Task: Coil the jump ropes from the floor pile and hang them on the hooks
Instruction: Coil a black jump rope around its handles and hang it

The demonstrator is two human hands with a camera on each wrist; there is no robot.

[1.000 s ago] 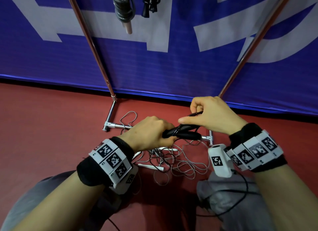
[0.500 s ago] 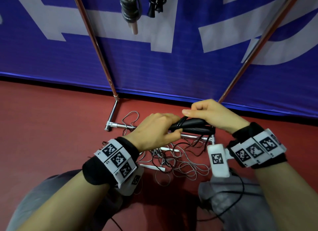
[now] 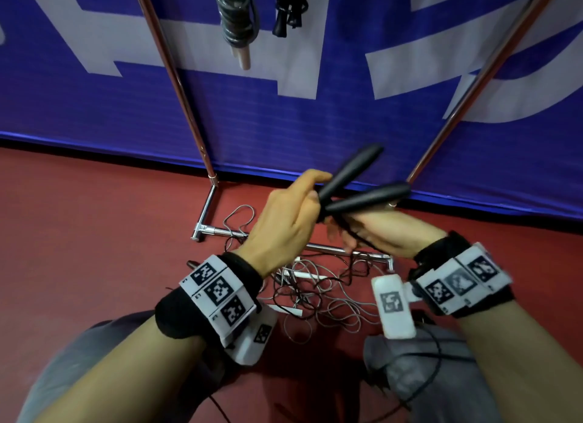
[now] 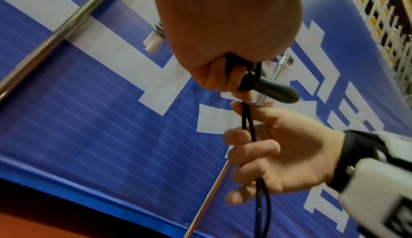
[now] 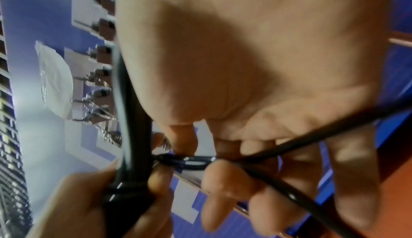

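My left hand point(image 3: 310, 192) grips the two black jump rope handles point(image 3: 350, 173) at their base, and they fan up and to the right. In the left wrist view one handle point(image 4: 276, 92) sticks out of the left hand's fist point(image 4: 223, 76). Just below, my right hand point(image 3: 347, 236) has its fingers point(image 4: 252, 146) curled round the doubled black rope point(image 4: 247, 123). In the right wrist view the rope point(image 5: 263, 160) crosses the fingers point(image 5: 223, 180). The floor pile point(image 3: 318, 293) of tangled grey and black ropes with white handles lies under my hands.
Two coiled ropes, one grey point(image 3: 235, 22) and one black point(image 3: 288, 9), hang high on the rack. Its copper poles point(image 3: 176, 85) point(image 3: 473, 88) slant down to a chrome base bar point(image 3: 220, 231). A blue banner stands behind on the red floor. My knees are at the bottom.
The handles, held level by both hands before, now tilt up to the right in the left hand alone. The right hand has slid off them down onto the rope.
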